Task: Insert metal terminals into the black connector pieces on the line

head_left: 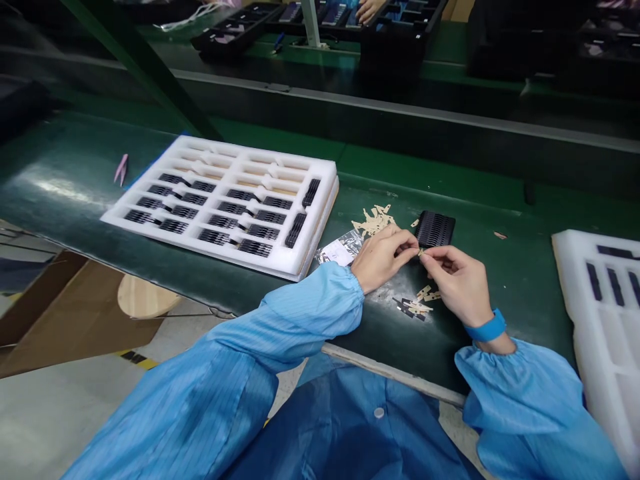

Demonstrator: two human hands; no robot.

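Note:
My left hand (381, 259) and my right hand (461, 281) meet fingertip to fingertip over the green bench. Between them they pinch a small beige piece (421, 253), mostly covered by the fingers. Just beyond lies a black ribbed block (436, 229). A heap of thin beige pieces (374, 220) is spread behind my left hand. Beside that hand rests a clear plastic bag (341, 249) with a white label. Nearer to me, below the hands, are a few more beige pieces (419, 307) and dark strips (403, 308).
A white foam tray (295, 261) with rows of black parts stands to the left, and another foam tray (575, 280) at the right edge. Pink tweezers (121, 169) lie far left. Behind a raised ledge, another person's hand (369, 10) is over black trays (240, 30).

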